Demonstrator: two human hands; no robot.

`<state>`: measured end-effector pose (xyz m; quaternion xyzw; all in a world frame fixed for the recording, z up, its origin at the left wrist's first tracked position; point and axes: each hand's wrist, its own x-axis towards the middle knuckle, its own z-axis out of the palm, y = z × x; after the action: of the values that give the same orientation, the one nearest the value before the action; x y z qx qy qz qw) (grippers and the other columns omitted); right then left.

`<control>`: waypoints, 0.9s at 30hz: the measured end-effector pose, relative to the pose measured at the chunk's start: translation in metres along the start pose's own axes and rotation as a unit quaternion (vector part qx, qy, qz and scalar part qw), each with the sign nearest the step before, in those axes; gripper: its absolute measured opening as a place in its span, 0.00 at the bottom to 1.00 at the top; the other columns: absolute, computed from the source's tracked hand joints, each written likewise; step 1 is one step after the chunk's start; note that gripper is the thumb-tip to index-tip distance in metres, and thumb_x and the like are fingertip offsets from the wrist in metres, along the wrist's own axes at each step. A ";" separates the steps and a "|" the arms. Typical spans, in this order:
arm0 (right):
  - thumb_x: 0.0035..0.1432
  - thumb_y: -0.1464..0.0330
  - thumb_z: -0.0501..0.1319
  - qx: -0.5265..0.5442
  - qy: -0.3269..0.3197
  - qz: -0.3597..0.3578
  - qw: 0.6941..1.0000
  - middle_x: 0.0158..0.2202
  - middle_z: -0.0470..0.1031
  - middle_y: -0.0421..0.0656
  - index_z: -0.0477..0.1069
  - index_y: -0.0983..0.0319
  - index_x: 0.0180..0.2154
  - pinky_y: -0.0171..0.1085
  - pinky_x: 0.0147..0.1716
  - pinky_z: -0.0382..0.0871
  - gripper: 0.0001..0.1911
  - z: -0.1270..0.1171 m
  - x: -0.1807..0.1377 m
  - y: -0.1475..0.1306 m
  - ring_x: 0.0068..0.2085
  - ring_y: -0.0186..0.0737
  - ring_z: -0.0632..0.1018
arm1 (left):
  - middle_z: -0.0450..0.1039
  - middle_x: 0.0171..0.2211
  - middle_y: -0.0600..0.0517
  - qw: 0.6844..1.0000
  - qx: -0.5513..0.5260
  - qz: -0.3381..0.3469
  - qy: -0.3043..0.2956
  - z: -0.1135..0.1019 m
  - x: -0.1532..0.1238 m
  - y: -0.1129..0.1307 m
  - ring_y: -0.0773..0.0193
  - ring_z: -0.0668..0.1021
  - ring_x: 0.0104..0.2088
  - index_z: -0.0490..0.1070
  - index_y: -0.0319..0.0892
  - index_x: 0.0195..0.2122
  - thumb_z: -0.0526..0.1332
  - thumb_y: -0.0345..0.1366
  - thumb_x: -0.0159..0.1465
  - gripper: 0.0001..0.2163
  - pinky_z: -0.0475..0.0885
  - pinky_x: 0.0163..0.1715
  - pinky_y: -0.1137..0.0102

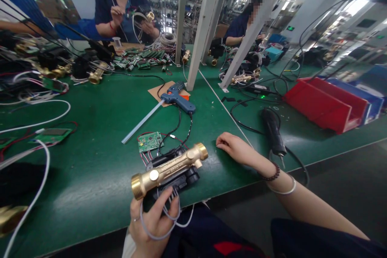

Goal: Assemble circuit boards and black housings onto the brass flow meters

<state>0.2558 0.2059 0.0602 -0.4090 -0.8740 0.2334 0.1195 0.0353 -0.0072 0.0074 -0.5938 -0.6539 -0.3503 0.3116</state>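
Note:
My left hand (152,221) grips the near side of a brass flow meter body (169,171), fingers on its black plastic housing (178,183). A looped grey cable (151,237) hangs over those fingers. The brass tube lies slantwise, with threaded ends and round bosses. Behind it, a green circuit board (150,142) is joined to the housing by thin wires. My right hand (234,147) rests on the table right of the brass body, apart from it. Its fingers are curled and pressed together; whatever they hold, if anything, is too small to make out.
Behind the board lies a blue glue gun (178,98) with a long glue stick (142,123). A black electric screwdriver (273,133) and red bin (320,102) are at right. Circuit boards (145,58) lie far back; metal posts (199,36) rise midway. Co-workers sit opposite.

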 end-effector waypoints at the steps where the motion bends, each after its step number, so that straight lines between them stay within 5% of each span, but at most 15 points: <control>1: 0.57 0.74 0.55 0.003 0.009 -0.002 1.000 0.29 0.71 0.42 0.67 0.62 0.30 0.36 0.34 0.67 0.05 -0.001 -0.003 -0.005 0.32 0.38 0.73 | 0.67 0.37 0.49 1.000 -0.001 -0.009 -0.004 0.000 -0.001 0.000 0.60 0.71 0.40 0.76 0.46 0.33 0.68 0.37 0.53 0.07 0.70 0.38 0.70; 6: 0.61 0.74 0.55 0.093 0.058 -0.118 0.987 0.32 0.73 0.41 0.68 0.61 0.34 0.34 0.35 0.69 0.05 0.001 -0.035 -0.061 0.34 0.36 0.75 | 0.66 0.39 0.48 0.998 -0.025 -0.063 -0.008 0.000 -0.004 0.006 0.60 0.72 0.41 0.76 0.46 0.31 0.65 0.39 0.56 0.05 0.71 0.38 0.71; 10: 0.64 0.72 0.54 0.118 0.062 -0.236 0.963 0.33 0.74 0.42 0.69 0.62 0.37 0.33 0.36 0.69 0.06 0.028 -0.053 -0.106 0.35 0.36 0.75 | 0.66 0.40 0.48 0.996 -0.025 -0.080 -0.012 0.000 -0.004 0.010 0.60 0.72 0.41 0.77 0.48 0.32 0.65 0.39 0.55 0.04 0.71 0.39 0.70; 17: 0.67 0.74 0.47 -0.002 0.175 -0.257 0.950 0.31 0.73 0.46 0.72 0.66 0.34 0.36 0.29 0.63 0.16 0.070 -0.046 -0.126 0.31 0.39 0.69 | 0.66 0.39 0.45 0.997 -0.025 -0.074 -0.026 -0.001 -0.003 0.010 0.57 0.72 0.41 0.77 0.45 0.31 0.63 0.40 0.58 0.06 0.70 0.35 0.69; 20: 0.66 0.73 0.48 0.002 0.161 -0.250 0.955 0.30 0.72 0.45 0.72 0.65 0.34 0.36 0.28 0.62 0.15 0.070 -0.046 -0.126 0.30 0.39 0.67 | 0.69 0.36 0.46 0.998 -0.018 -0.049 -0.019 -0.002 -0.002 0.007 0.57 0.72 0.40 0.77 0.44 0.32 0.64 0.37 0.58 0.04 0.69 0.36 0.69; 27: 0.65 0.72 0.47 -0.084 0.156 -0.261 0.949 0.31 0.73 0.45 0.71 0.66 0.38 0.39 0.25 0.59 0.15 0.073 -0.045 -0.125 0.29 0.41 0.66 | 0.75 0.33 0.55 0.990 -0.030 0.139 0.000 0.002 0.001 -0.010 0.58 0.73 0.39 0.76 0.49 0.33 0.68 0.23 0.50 0.13 0.63 0.48 0.64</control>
<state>0.1725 0.0790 0.0594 -0.2068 -0.9371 0.0530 0.2763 0.0254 -0.0053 0.0060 -0.6882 -0.5539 -0.3230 0.3395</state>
